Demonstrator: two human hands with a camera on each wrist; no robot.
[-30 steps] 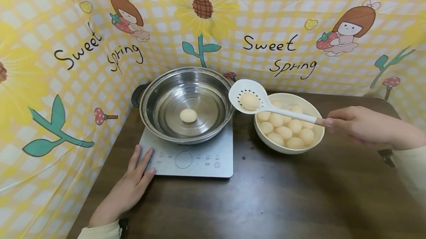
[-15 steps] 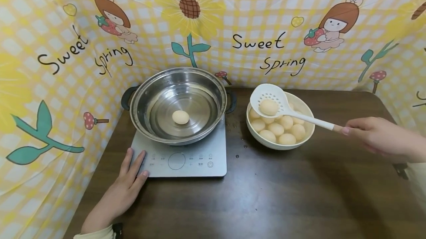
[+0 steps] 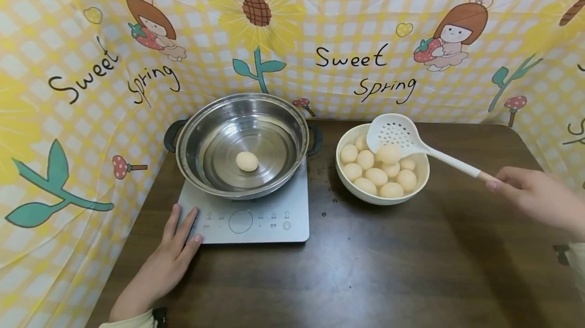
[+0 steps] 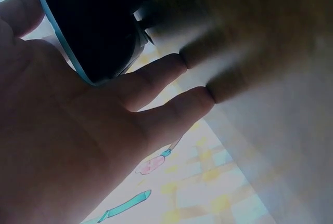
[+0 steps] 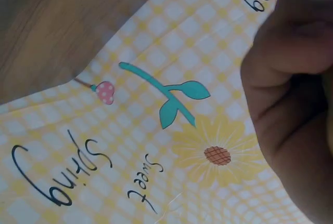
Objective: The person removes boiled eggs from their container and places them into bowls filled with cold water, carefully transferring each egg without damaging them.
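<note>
My right hand (image 3: pixel 534 193) grips the wooden end of a white slotted spoon (image 3: pixel 401 132). Its perforated head is tilted over the cream bowl (image 3: pixel 371 199), with an egg (image 3: pixel 389 154) at the lower edge among the other eggs (image 3: pixel 376 176), which sit in liquid. In the right wrist view the right hand (image 5: pixel 291 73) shows curled fingers; the spoon is out of sight there. My left hand (image 3: pixel 169 262) rests with extended fingers on the front left corner of the induction cooker (image 3: pixel 294 211). The left wrist view has the left hand (image 4: pixel 99 109) beside the cooker's dark underside (image 4: pixel 93 26).
A steel pot (image 3: pixel 242 193) with black side handles stands on the cooker, holding one egg (image 3: pixel 247 161) in shallow water. Water drops (image 3: pixel 324 214) dot the brown table (image 3: pixel 388 267) between cooker and bowl. A yellow checked cloth (image 3: pixel 347 8) rises behind and at both sides.
The spoon has moved right from beside the pot to over the bowl and tipped, its egg sliding down to the lower edge. My left hand stays on the cooker. The head view has shifted slightly.
</note>
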